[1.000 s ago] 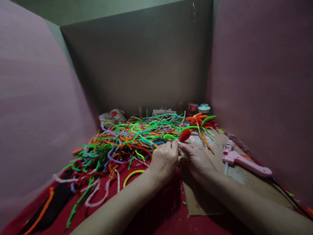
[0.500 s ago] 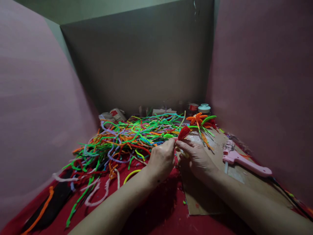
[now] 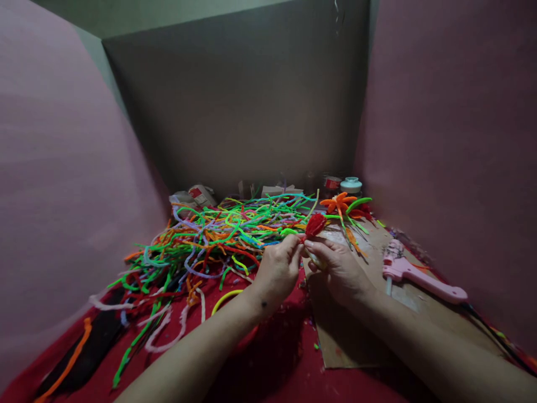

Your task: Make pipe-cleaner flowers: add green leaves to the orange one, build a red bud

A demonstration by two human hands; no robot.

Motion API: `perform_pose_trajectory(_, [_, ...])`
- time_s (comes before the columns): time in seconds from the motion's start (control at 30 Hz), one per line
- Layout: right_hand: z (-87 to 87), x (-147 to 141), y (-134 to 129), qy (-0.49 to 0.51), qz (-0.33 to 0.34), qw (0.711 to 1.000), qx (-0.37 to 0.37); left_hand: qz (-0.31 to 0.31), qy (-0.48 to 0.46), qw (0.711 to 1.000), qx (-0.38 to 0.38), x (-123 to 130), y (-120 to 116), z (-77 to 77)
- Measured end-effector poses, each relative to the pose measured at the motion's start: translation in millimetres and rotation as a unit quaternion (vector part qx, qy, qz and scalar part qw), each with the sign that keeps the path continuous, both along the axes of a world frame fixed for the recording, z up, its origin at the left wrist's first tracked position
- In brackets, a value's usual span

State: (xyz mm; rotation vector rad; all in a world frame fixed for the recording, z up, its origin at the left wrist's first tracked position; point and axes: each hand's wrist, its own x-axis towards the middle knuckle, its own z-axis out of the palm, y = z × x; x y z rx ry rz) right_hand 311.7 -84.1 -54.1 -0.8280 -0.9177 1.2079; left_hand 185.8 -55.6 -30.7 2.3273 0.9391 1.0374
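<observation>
A fuzzy red piece (image 3: 315, 225), rounded like a bud or petal, rises just above my fingertips. My left hand (image 3: 278, 268) pinches its lower end, with the fingers closed. Right beside it, my right hand (image 3: 338, 270) is closed at the base of the same red piece, thumb and forefinger together. Something small and pale shows under the right fingers, too hidden to name. Beyond the right hand, an orange pipe-cleaner flower (image 3: 338, 202) with a green stem lies on the cardboard (image 3: 352, 341).
A big tangle of coloured pipe cleaners (image 3: 235, 229) covers the left and middle of the red cloth (image 3: 268, 364). On the cardboard at right rests a pink glue gun (image 3: 419, 280) with a dark cord. A jar (image 3: 351, 186) stands at the back.
My left hand has turned slightly and its grip has shifted. The red piece now shows a wider, fuller face above the fingers. My right hand has barely moved.
</observation>
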Motion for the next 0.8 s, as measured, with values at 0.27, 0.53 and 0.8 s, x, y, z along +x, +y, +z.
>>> perform_pose_trajectory(0.27, [-0.8, 1.3, 1.9, 0.012, 0.010, 1.000, 0.021, -0.053, -0.108, 0.976, -0.182, 0.0, -3.0, 9.2])
perform_pose_trajectory(0.53, [-3.5, 0.0, 3.5, 0.044, 0.066, 0.995, 0.066, -0.149, -0.242, 0.841, -0.461, -2.7, -8.0, 19.5])
perform_pose_trajectory(0.8, [1.0, 0.8, 2.1, 0.083, 0.073, 0.992, 0.059, -0.223, -0.275, 0.775, -0.523, -7.6, -0.4, 17.8])
